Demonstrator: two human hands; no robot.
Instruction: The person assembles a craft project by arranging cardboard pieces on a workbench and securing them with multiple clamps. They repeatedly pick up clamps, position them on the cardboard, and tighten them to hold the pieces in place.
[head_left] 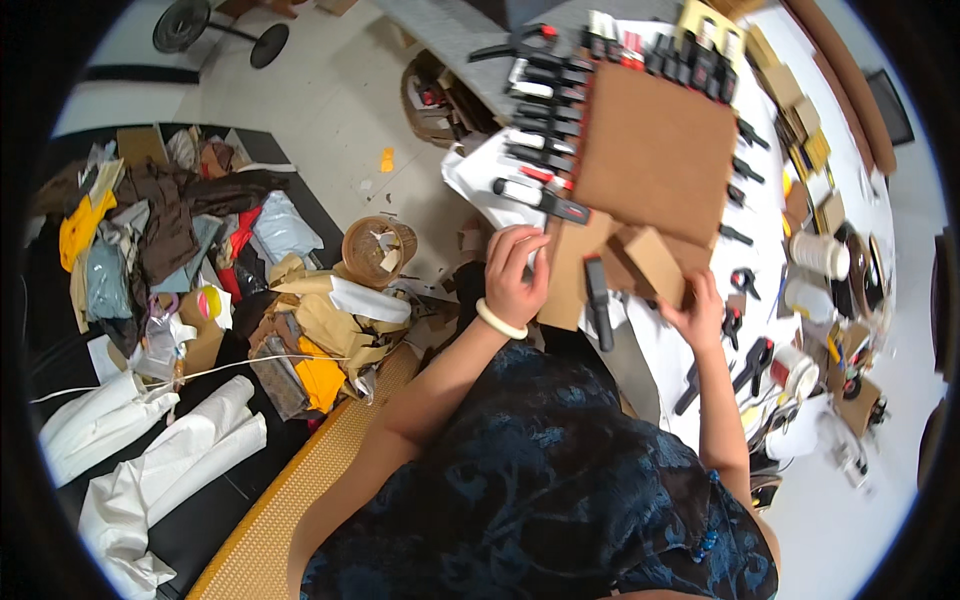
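A brown padded panel [655,145] lies on the table, with a row of black clamps [545,110] gripping its left edge and more along its far edge. My right hand [697,312] pinches the near end of a small cardboard piece [655,262], which slants over the panel's near side. Loosely curled, my left hand [515,275] is beside a flat tan board [572,275], thumb apart from the fingers; no held thing shows in it. Just above that hand sits a clamp with a white-and-black handle [535,197]. A dark-handled clamp [598,300] projects from the near edge.
Loose clamps [745,365] lie along the table's right side, near white tubs [820,255] and cardboard scraps. On the floor at left stands a waste bin [378,250]. Bags and fabric [165,215] are heaped on a black surface, with white rolls [180,450] nearer.
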